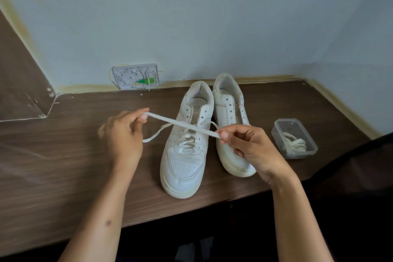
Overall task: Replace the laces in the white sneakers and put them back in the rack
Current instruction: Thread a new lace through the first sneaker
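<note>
Nearest, two bare forearms reach in from the bottom edge over the front lip of the brown wooden table (63, 176). The left hand (124, 134) has its thumb and fingers curled, pinching one end of a flat white lace (180, 124) near the fingertips; the right hand (247, 144) pinches the same lace between thumb and forefinger, so a strip of it is stretched taut between the two hands, just above the shoes. Below that strip a looser part of the lace droops toward the left hand and runs into the lower eyelets of the left sneaker (186, 151) — the lace is threaded through a few rows near the toe, while the upper eyelets stand open. This shoe sits on the table with its toe toward the person. Just beside it, touching or nearly so, stands the right sneaker (230, 117), with no lace in the eyelets that show; its toe is partly hidden behind the right hand. To the right, apart from the shoes, a small clear plastic container (278, 132) holds another bundled white lace (294, 144). Farther back, against the pale wall, a white wall box (136, 76) with green parts inside sits at table level.
</note>
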Tool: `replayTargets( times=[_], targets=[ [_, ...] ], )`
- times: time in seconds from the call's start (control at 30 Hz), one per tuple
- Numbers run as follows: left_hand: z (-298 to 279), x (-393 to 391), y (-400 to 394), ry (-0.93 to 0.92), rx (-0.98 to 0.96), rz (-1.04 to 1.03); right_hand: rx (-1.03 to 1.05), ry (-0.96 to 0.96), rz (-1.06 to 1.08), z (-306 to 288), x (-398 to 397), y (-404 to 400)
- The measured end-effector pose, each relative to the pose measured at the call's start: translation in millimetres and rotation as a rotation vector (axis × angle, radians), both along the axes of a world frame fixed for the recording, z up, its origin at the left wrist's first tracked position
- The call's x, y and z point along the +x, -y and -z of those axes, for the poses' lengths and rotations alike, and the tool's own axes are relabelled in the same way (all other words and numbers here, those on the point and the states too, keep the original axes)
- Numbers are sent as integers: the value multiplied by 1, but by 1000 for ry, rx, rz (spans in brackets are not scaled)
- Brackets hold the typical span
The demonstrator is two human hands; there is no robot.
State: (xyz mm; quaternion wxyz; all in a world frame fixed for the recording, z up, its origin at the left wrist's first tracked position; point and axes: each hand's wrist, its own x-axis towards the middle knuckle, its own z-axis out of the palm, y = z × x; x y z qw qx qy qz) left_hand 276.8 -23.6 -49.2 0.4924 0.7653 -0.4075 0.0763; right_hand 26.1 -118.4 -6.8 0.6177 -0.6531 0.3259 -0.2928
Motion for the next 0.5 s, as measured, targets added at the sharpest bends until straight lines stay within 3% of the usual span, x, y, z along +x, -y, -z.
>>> replayTargets(
  times=[0.1,0.3,0.5],
  targets=[
    [0,-7,5,34,46,52,-37,-2,26,4,4,1],
    [-12,-43,16,151,-139,569,-130,68,79,4,24,-7],
    [-4,-48,26,118,-124,599,-207,124,122,6,33,-11]
  ],
)
